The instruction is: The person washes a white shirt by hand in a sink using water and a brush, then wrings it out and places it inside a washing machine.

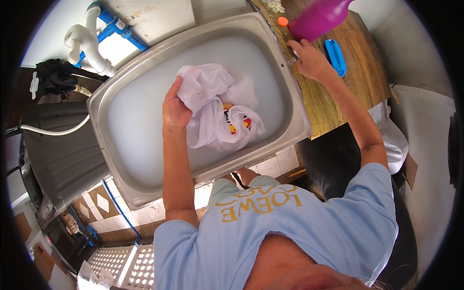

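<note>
White wet cotton garment (212,104) bunched in my clenched left hand (175,108); right hand (309,59) rests at magenta plastic jug (316,19), grip unclear, jug cropped.

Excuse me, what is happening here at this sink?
A person is washing clothes by hand. The left hand grips a white garment that lies half sunk in milky water in a steel sink. The right hand rests at the sink's edge on a wooden counter, just below a tilted purple jug. A small orange cap and a blue brush lie on the counter nearby.
</note>
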Motion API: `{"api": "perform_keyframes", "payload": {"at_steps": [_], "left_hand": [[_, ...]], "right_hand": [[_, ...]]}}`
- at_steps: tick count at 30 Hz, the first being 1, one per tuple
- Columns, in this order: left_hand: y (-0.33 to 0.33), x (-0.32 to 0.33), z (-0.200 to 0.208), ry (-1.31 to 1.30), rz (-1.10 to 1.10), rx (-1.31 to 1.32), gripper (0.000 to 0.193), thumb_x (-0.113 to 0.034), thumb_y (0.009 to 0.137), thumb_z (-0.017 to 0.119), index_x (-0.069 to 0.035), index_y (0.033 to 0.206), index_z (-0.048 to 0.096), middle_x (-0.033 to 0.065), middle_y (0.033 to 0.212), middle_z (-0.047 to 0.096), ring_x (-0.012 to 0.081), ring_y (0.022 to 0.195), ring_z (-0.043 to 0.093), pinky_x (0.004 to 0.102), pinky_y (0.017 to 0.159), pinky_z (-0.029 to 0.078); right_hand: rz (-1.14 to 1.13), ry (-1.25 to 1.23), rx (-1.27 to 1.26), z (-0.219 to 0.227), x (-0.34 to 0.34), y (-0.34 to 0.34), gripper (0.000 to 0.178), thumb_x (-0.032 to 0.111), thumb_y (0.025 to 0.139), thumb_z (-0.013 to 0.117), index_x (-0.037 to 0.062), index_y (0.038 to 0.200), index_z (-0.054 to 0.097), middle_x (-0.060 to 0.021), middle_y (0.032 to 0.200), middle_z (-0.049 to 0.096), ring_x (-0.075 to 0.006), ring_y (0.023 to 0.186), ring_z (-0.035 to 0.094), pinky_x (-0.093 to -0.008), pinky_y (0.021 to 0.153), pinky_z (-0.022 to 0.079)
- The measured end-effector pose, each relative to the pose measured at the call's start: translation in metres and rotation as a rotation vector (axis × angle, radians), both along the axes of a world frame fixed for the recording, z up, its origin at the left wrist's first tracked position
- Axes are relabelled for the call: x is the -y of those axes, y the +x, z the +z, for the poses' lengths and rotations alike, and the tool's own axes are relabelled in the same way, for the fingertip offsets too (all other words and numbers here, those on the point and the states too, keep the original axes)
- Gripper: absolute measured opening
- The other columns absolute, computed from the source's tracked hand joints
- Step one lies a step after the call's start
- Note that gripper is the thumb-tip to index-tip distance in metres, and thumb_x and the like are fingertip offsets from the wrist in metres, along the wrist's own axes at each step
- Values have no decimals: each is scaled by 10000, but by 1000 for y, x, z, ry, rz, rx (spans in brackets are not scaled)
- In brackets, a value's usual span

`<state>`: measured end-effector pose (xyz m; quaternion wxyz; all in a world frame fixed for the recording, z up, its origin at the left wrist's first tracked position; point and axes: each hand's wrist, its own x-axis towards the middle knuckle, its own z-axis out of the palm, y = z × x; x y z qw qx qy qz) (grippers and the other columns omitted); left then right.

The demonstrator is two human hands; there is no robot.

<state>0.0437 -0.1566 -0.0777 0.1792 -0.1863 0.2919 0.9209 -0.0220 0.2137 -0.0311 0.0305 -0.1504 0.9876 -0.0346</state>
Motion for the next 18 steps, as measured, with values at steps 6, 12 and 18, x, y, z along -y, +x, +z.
{"api": "perform_keyframes", "payload": {"at_steps": [6,12,18], "left_hand": [[3,1,1,-22,14,-1,420,-296,911,498,-2,1210,521,117,1182,578,266,1107,545,400,961,428],[1,0,2,-14,-7,-10,440,-297,932,450,0,1254,485,124,1239,545,284,1163,507,420,1007,388],[2,-2,0,-58,19,-17,436,-294,930,464,13,1238,489,133,1219,554,273,1140,525,403,984,411]], "right_hand": [[-566,-1942,553,-5,-3,-8,401,45,750,529,13,1148,495,-129,1131,556,-246,1061,548,-389,920,467],[72,-2877,1049,-26,107,3,421,32,790,498,33,1208,445,-144,1200,496,-260,1086,520,-467,915,468],[-378,-2219,879,-56,154,-15,430,32,798,507,123,1215,461,-150,1088,555,-247,836,582,-437,775,507]]}}
